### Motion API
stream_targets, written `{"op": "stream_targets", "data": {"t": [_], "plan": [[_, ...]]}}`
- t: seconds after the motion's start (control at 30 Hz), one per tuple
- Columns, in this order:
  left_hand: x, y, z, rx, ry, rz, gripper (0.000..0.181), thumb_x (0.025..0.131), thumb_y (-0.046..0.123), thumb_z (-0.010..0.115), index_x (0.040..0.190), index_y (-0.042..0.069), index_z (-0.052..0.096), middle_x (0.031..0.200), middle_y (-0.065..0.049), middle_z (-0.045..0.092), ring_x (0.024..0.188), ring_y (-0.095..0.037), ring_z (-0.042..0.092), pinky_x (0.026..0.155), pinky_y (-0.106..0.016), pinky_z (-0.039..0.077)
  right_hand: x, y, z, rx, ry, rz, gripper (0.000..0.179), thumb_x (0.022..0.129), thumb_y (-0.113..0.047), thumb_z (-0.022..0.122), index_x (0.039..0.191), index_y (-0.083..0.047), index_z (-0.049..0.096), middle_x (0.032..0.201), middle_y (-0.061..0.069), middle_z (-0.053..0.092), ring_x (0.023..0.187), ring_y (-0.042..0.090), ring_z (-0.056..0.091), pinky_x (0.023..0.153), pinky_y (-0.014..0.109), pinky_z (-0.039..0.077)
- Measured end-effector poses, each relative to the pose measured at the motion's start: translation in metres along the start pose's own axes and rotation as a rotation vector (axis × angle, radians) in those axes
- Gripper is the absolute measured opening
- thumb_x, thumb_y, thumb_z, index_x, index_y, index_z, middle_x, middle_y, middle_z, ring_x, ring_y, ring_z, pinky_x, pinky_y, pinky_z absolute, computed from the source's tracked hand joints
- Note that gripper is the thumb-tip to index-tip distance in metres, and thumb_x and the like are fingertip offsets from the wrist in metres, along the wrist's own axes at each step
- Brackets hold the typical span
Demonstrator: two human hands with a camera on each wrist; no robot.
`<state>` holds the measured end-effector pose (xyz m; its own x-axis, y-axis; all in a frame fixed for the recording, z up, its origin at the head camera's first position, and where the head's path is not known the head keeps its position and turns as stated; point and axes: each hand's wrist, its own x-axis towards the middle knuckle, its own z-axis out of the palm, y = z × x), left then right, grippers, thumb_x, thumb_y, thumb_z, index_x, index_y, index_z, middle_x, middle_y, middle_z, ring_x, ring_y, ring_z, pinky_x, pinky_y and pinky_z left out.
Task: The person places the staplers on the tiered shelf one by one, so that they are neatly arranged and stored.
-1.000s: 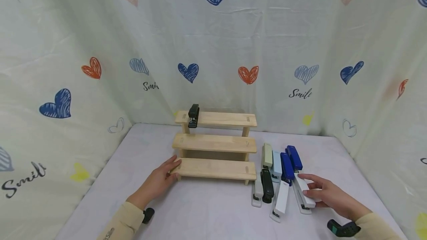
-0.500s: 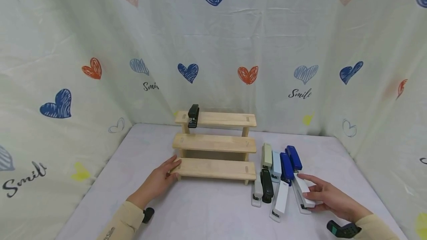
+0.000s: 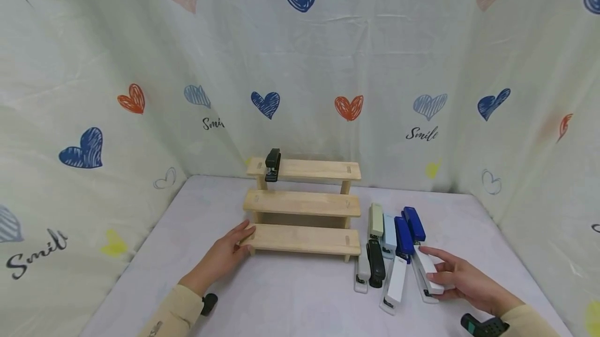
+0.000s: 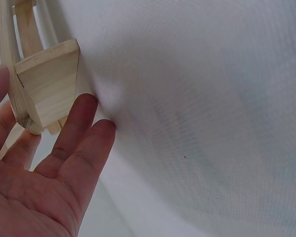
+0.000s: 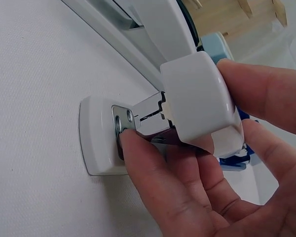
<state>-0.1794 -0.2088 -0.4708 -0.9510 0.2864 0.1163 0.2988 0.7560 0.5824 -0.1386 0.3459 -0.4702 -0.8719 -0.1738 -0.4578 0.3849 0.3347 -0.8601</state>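
Note:
My right hand [image 3: 464, 277] grips the rightmost white stapler [image 3: 425, 266] from its right side. In the right wrist view, one fingertip lies at the metal plate of this stapler's base [image 5: 101, 138], and other fingers hold its white top arm [image 5: 195, 94]. At the left end of a three-step wooden shelf [image 3: 304, 239], my left hand [image 3: 225, 253] holds the lowest board, with fingers to either side of its end [image 4: 27, 106] in the left wrist view. A black stapler [image 3: 273, 165] stands on the top board, toward its left.
Beside the shelf's right end lie several staplers close together: pale green [image 3: 375, 221], light blue [image 3: 388, 235], two dark blue [image 3: 403, 235], black [image 3: 376, 264] and white [image 3: 395, 281]. A heart-printed curtain [image 3: 309, 66] encloses the white-covered table [image 3: 290, 295].
Both hands keep nearly the same places. The fingers of my right hand shift slightly on the white stapler. The head view tilts up a little.

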Motion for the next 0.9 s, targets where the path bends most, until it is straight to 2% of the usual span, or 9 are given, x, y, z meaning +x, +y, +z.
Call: {"op": "stream_targets", "data": {"t": [0.2,0.43,0.63,0.9], "plan": [[-0.0011,-0.0017,0.0015,-0.019,0.008,0.006,0.049,0.098,0.015,0.066,0.144,0.003,0.053,0.155,-0.019,0.037,0.134,-0.04,0.044,0.101,-0.053,0.044,-0.0006,0.0011,-0.0009,0.003,-0.014,-0.009,0.082,0.096,-0.014,0.069,0.156,-0.001,0.015,0.119,0.03,0.038,0.09,0.03,0.06,0.082,0.051,0.057],[-0.0011,-0.004,0.0026,-0.016,0.029,0.029,0.05,0.097,0.015,0.067,0.144,0.003,0.053,0.154,-0.02,0.038,0.126,-0.039,0.053,0.093,-0.05,0.051,0.0005,0.0018,-0.0015,0.01,-0.018,-0.016,0.082,0.096,-0.015,0.069,0.157,-0.002,0.016,0.115,0.026,0.039,0.09,0.029,0.059,0.082,0.05,0.057],[-0.0007,-0.0012,0.0014,-0.035,0.005,-0.013,0.05,0.098,0.014,0.066,0.144,0.004,0.052,0.155,-0.019,0.037,0.131,-0.037,0.049,0.094,-0.047,0.05,-0.0002,0.002,-0.0021,0.016,-0.02,-0.016,0.082,0.095,-0.014,0.069,0.157,-0.001,0.016,0.114,0.025,0.039,0.09,0.03,0.059,0.082,0.05,0.057],[0.0,-0.0007,0.0014,-0.028,0.002,-0.009,0.05,0.098,0.013,0.066,0.145,0.004,0.052,0.155,-0.019,0.036,0.134,-0.039,0.045,0.098,-0.05,0.047,0.0004,0.0064,-0.0023,0.01,-0.021,-0.023,0.082,0.096,-0.015,0.069,0.157,-0.001,0.015,0.116,0.026,0.04,0.092,0.029,0.059,0.082,0.051,0.057]]}}
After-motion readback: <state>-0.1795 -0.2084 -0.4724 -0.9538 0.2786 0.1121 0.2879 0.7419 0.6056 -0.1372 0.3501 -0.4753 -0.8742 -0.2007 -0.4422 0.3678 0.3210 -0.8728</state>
